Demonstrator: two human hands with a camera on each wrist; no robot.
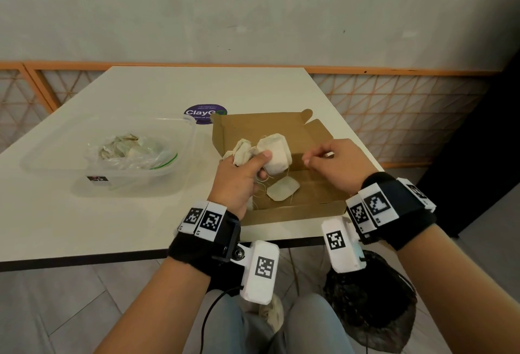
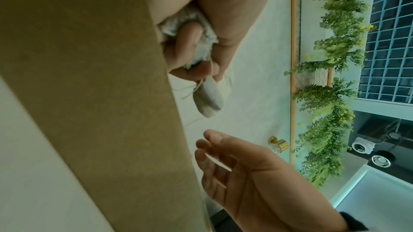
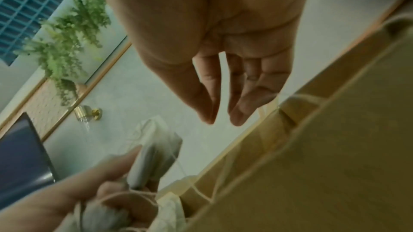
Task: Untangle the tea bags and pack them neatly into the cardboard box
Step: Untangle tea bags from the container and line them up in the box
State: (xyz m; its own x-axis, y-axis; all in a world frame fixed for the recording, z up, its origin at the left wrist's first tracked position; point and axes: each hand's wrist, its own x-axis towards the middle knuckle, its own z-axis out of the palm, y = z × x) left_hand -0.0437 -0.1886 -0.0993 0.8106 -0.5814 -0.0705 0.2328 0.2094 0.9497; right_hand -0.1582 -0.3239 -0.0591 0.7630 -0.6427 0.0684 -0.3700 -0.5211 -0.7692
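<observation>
Both wrists sit closest to the lens, strapped with black bands carrying white marker blocks. Gripped in the left hand (image 1: pixel 242 176) is a tangled cluster of off-white paper tea bags (image 1: pixel 264 151), lifted over the open brown cardboard box (image 1: pixel 306 131), probably so loosened bags drop straight in. One flat tea bag (image 1: pixel 282 189) already lies on the box floor, threads trailing from the cluster above. At three o'clock of the cluster, the right hand (image 1: pixel 334 163) hovers with relaxed fingers, holding nothing I can make out, seemingly ready to tease out a string. At nine o'clock on the white desk (image 1: pixel 140 94), a clear plastic tub (image 1: pixel 56 162) holds a bag of more tea bags.
</observation>
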